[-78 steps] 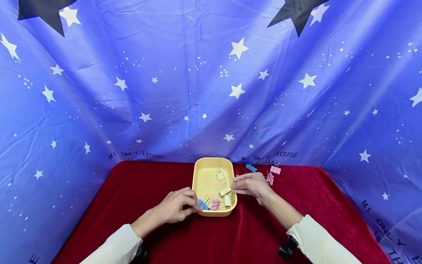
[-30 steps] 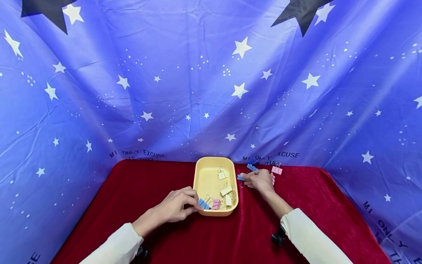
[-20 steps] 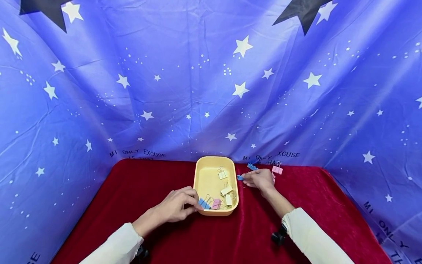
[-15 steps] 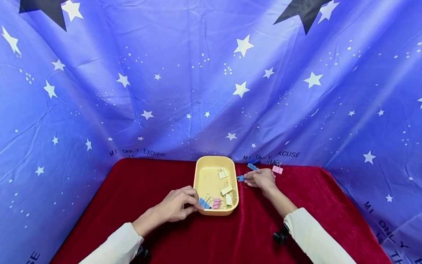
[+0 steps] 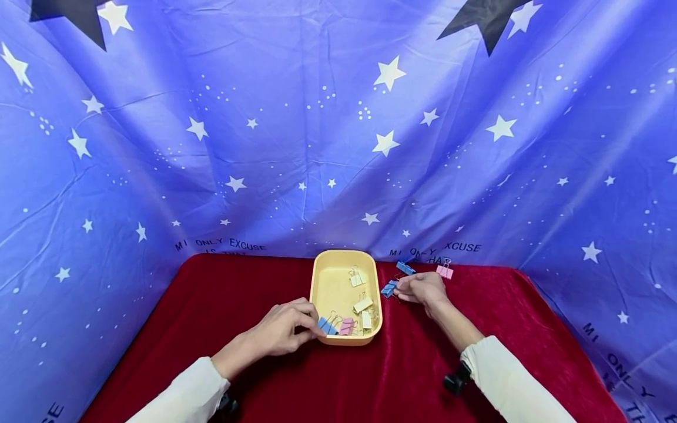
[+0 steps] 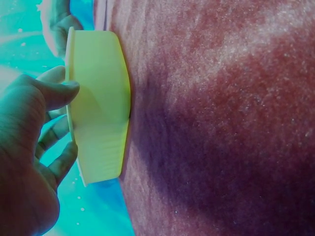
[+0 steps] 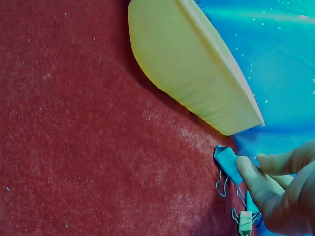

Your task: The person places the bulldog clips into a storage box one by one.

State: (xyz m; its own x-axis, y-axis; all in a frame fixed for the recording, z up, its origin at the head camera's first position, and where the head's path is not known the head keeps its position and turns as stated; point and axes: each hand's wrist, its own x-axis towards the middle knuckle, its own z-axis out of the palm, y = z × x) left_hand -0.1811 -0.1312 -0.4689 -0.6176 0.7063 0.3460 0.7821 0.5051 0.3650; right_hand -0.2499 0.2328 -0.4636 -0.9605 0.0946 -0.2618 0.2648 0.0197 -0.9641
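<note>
My left hand (image 5: 290,329) grips the near left corner of a yellow plastic tray (image 5: 345,255); in the left wrist view its thumb (image 6: 64,93) lies over the rim. Inside the tray are a blue binder clip (image 5: 328,326), a pink binder clip (image 5: 346,326) and several pale yellow binder clips (image 5: 362,304). Just right of the tray, my right hand (image 5: 423,289) pinches another blue binder clip (image 5: 389,288) between thumb and fingers. The right wrist view shows this clip (image 7: 228,163) at the fingertips, one wire handle sticking out, low over the red cloth.
Behind the right hand lies a further blue binder clip (image 5: 405,268), and a pink binder clip (image 5: 445,272) stands to its right. Red velvet cloth (image 5: 254,388) covers the table. A blue starry curtain (image 5: 338,147) hangs at the back and sides.
My right hand has gone from the tray's right rim to the blue binder clip beside it, and that clip has since turned to a slant. The left hand stays on the tray.
</note>
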